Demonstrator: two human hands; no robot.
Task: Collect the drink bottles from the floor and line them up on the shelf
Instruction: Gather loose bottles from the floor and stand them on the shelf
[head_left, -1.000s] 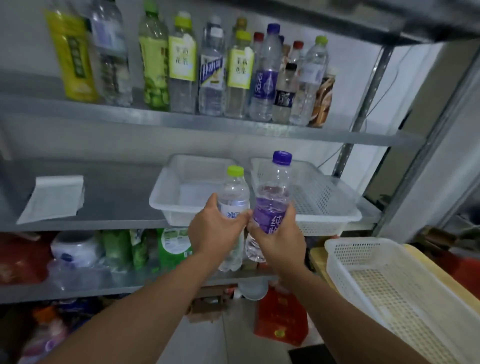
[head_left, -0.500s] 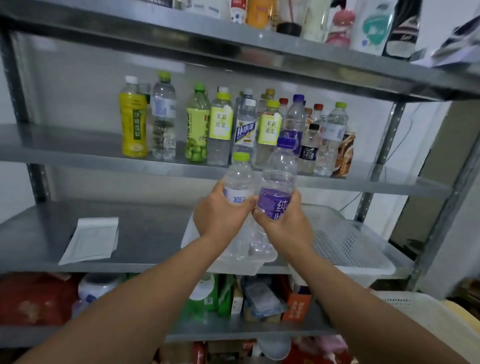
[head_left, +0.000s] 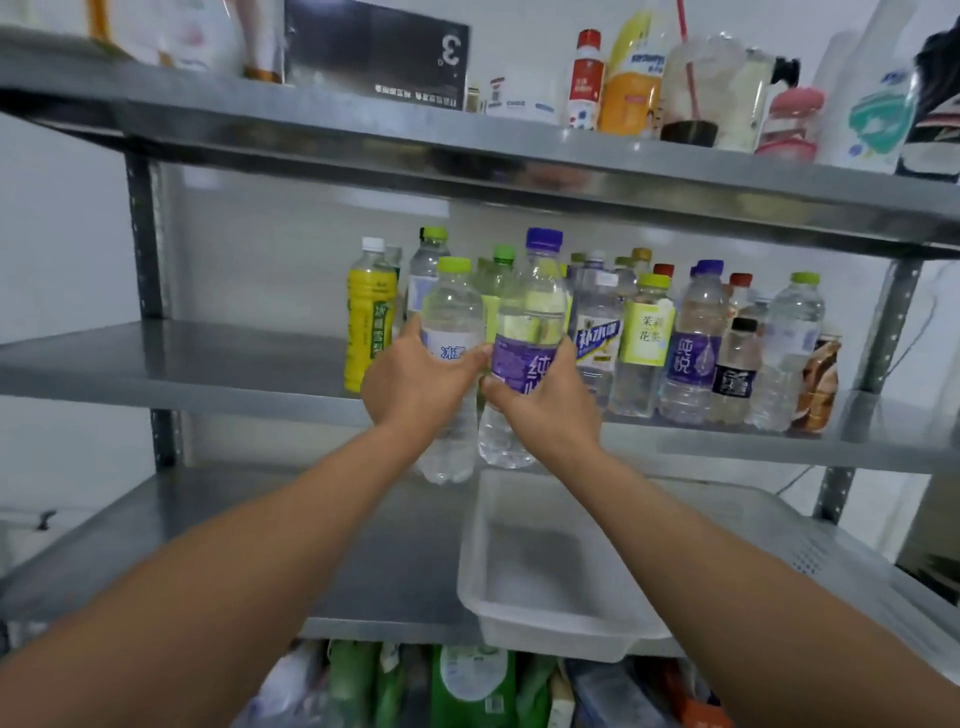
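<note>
L hand (head_left: 415, 387) fingers clamped on green-cap bottle (head_left: 452, 312), R hand (head_left: 545, 410) likewise on purple-cap bottle (head_left: 537, 291), both upright, side by side before shelf (head_left: 208, 374) edge, prob. to join bottle row (head_left: 696, 343) at 3 o'clock.

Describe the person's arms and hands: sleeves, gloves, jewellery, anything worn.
Left forearm and right forearm are bare to the picture's edge, no sleeves. The left hand and right hand wear no gloves; no watch, bracelet or ring shows.

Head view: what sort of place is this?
Likely a storeroom or pantry, though not certain: bare metal shelving, mixed drink bottles crowded on one shelf, a white plastic tray below, and odd household containers along the top.
</note>
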